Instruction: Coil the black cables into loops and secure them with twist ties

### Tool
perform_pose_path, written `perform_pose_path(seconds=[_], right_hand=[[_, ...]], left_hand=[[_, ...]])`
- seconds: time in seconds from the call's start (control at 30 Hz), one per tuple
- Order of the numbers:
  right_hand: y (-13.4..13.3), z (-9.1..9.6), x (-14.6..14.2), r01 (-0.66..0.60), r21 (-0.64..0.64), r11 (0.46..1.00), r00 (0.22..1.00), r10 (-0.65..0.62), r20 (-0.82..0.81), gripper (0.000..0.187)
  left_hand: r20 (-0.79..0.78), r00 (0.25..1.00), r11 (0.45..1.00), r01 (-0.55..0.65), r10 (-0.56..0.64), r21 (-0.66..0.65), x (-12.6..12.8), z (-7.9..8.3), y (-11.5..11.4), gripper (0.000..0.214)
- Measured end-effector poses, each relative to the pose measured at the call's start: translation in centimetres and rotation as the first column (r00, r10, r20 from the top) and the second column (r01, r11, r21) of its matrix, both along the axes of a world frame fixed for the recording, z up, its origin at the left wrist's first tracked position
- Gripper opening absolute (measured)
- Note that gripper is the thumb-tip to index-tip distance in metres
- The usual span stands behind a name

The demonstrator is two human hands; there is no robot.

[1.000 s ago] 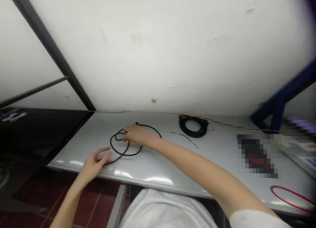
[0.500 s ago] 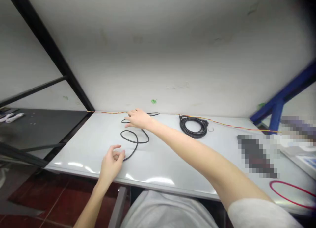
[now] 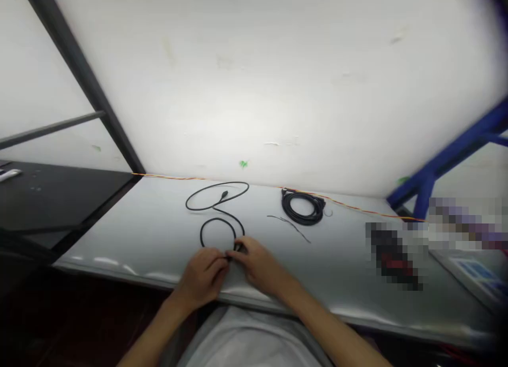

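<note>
A thin black cable lies in loose loops on the white tabletop. One end of it, a small dark plug, rests inside the far loop. Near the front edge, my left hand and my right hand meet with fingertips nearly touching. Both are closed in a pinch on the cable at the near loop. The part between the fingers is mostly hidden. To the right of my right hand lies a thin dark wire-like strip.
A neatly coiled black cable sits by the wall. Yellow-and-red wire runs along the back edge. A blurred-out dark object and a pale device are at right. Blue and dark frame posts flank the table.
My right hand has come back from the far cable loops to beside my left, which moved right. Both now grip the cable. The far loop is larger, and the thin strip is now visible.
</note>
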State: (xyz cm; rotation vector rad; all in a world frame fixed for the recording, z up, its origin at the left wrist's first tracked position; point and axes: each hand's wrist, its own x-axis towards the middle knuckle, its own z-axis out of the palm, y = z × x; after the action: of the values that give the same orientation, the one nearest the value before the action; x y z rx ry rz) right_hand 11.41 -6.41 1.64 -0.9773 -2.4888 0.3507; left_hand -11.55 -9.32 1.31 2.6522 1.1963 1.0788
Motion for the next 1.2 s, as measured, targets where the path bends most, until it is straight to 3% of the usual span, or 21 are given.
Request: perform_pose_path(seconds=[0.1,0.23,0.43,0.57,0.63,0.7,0.77,0.87,0.93,1.07,1.2], right_hand=[[0.0,0.1,2.0,-0.041,-0.085,0.996,0.997,0.035,-0.075,0.064],[0.1,-0.5,3.9,-0.006,-0.092,0.996,0.988,-0.008,-0.155,0.059],[-1.2,-1.2,5.1,0.060,-0.088,0.994,0.955,-0.083,-0.285,0.055],[-1.8,-0.7,6.2,0.065,-0.183,0.981,0.952,-0.116,-0.284,0.058],[-1.5,-0.6,6.7,0.121,-0.240,0.963,0.940,-0.189,-0.283,0.053],[-1.0,-0.7,7.0,0.162,-0.277,0.947,0.923,-0.245,-0.297,0.051],[-0.3,-0.8,7.1,0.154,-0.295,0.943,0.913,-0.250,-0.321,0.057],[0.6,-0.7,7.2,0.118,-0.304,0.945,0.914,-0.223,-0.339,0.074],[1.0,-0.4,7.2,0.099,-0.320,0.942,0.925,-0.205,-0.319,0.080],[0.9,0.4,7.5,0.078,-0.342,0.936,0.948,-0.176,-0.264,0.083],[0.3,0.2,7.2,0.091,-0.290,0.953,0.959,-0.163,-0.231,0.063]], left_hand=[[-0.067,0.994,0.996,-0.084,0.083,-0.004,-0.7,0.7,0.5,0.023],[-0.082,0.996,0.989,0.012,-0.024,-0.148,-1.0,0.9,0.8,0.022],[0.037,0.994,0.944,0.106,-0.099,-0.313,3.0,0.3,-0.1,0.030],[0.114,0.986,0.892,0.157,-0.119,-0.425,5.3,0.2,0.2,0.038],[0.136,0.986,0.875,0.147,-0.094,-0.462,5.1,0.1,0.8,0.055],[0.121,0.990,0.873,0.127,-0.078,-0.471,4.2,0.1,1.7,0.086],[0.069,0.995,0.892,0.097,-0.074,-0.442,3.0,0.3,2.7,0.112],[-0.009,0.999,0.922,0.041,-0.048,-0.386,1.4,0.6,4.3,0.129],[-0.037,0.999,0.928,0.019,-0.035,-0.372,0.9,0.8,5.3,0.125],[-0.100,0.994,0.940,0.017,-0.054,-0.340,1.4,0.8,6.8,0.096],[-0.149,0.989,0.965,-0.061,0.024,-0.255,2.5,0.4,7.1,0.086]])
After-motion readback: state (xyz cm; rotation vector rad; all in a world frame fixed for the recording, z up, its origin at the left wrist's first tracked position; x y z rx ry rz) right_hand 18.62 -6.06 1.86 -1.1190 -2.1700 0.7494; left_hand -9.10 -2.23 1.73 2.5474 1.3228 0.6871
